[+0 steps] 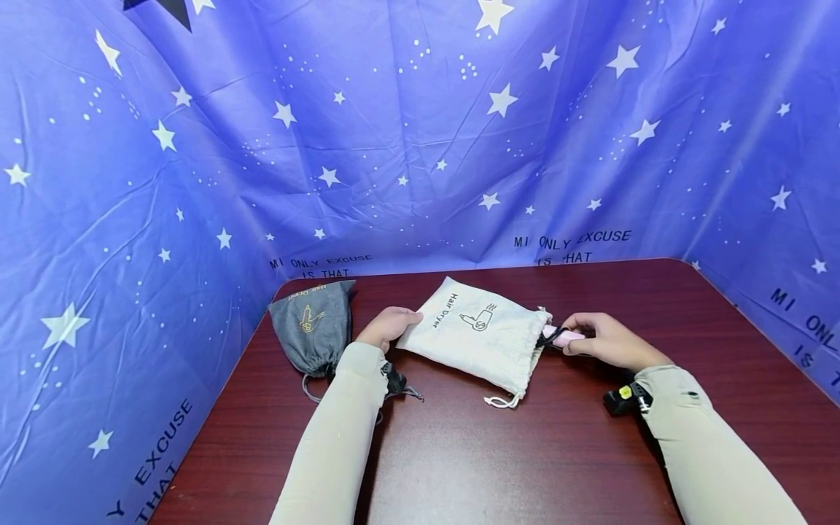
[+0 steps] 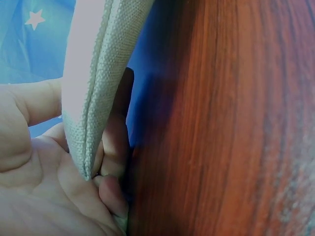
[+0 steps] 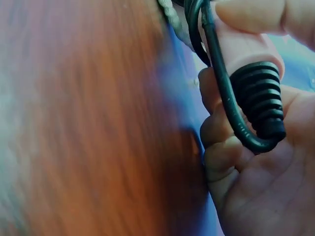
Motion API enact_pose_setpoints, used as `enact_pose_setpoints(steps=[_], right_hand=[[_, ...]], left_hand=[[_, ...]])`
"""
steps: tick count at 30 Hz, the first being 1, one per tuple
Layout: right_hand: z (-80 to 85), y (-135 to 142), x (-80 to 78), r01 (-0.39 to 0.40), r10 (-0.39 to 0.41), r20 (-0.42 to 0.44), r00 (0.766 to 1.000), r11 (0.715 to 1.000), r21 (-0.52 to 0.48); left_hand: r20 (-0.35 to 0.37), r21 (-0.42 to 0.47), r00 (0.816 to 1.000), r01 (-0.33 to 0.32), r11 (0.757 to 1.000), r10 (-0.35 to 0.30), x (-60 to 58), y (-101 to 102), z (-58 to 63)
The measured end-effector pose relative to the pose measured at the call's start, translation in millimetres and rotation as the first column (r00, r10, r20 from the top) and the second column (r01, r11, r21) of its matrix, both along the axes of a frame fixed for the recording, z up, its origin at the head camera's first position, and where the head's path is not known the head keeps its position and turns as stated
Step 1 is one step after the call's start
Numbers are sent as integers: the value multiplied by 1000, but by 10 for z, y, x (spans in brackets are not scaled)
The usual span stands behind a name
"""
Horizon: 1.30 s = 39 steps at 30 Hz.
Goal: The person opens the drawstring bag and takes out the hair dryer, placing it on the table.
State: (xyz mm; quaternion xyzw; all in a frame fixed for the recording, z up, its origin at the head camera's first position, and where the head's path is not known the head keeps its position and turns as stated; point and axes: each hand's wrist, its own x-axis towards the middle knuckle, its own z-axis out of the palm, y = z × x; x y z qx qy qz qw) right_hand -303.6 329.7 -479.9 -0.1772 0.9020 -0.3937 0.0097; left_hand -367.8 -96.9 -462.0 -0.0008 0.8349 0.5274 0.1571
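Observation:
A white cloth drawstring bag (image 1: 453, 350) printed "Hair Dryer" lies at a slant near the middle of the table. My left hand (image 1: 389, 327) pinches its bottom corner, thumb above and fingers beneath; the seamed edge of the bag (image 2: 91, 108) shows between them in the left wrist view. At the bag's mouth on the right, my right hand (image 1: 613, 343) holds the pink handle of a hair dryer (image 1: 564, 337). From the handle's end a black power cord (image 3: 221, 73) bends back in a loop beside the ribbed sleeve (image 3: 258, 93). The rest of the dryer is hidden inside the bag.
A grey drawstring bag (image 1: 321, 321) with a gold hair dryer print sits at the table's left, close to my left forearm. The dark red wooden table (image 1: 499, 459) meets a blue star-patterned curtain (image 1: 407, 146) at the back and sides.

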Motion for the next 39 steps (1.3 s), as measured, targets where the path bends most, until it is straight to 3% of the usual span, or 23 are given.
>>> enact_pose_setpoints(steps=[11, 39], right_hand=[[-4, 123, -5, -52, 55, 30, 998, 994, -101], [46, 476, 95, -68, 88, 137, 987, 987, -143]], left_hand=[[-1, -2, 1000, 0, 1000, 0, -12, -7, -9], [8, 14, 1000, -4, 1000, 4, -18, 3, -12]])
